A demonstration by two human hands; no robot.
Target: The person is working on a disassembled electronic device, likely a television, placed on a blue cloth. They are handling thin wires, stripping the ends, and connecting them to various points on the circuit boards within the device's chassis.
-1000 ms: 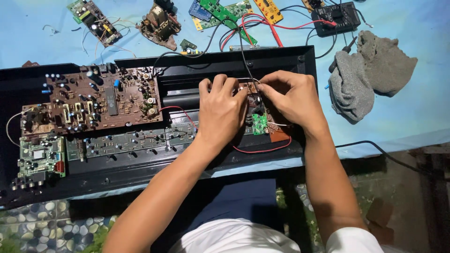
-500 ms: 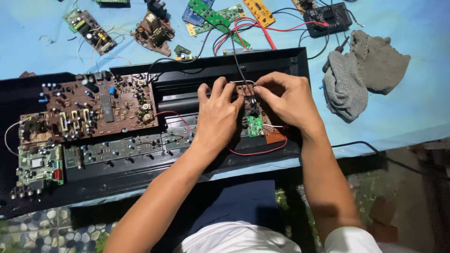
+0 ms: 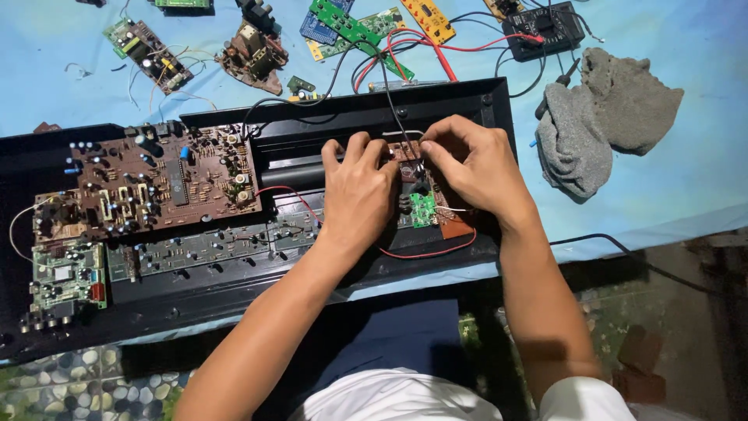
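Blue sheet (image 3: 701,164) carries black chassis (image 3: 374,113); behind chassis loose boards (image 3: 343,23), right of it grey rag (image 3: 604,117).

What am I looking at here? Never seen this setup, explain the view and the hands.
One head-worn camera looks down at a person's two bare hands. The left hand and right hand both pinch a small brown circuit board with a green part, sitting in a long black casing. A large brown circuit board lies in the casing's left half. On the blue cloth beyond lie loose boards, red and black wires and a grey rag.
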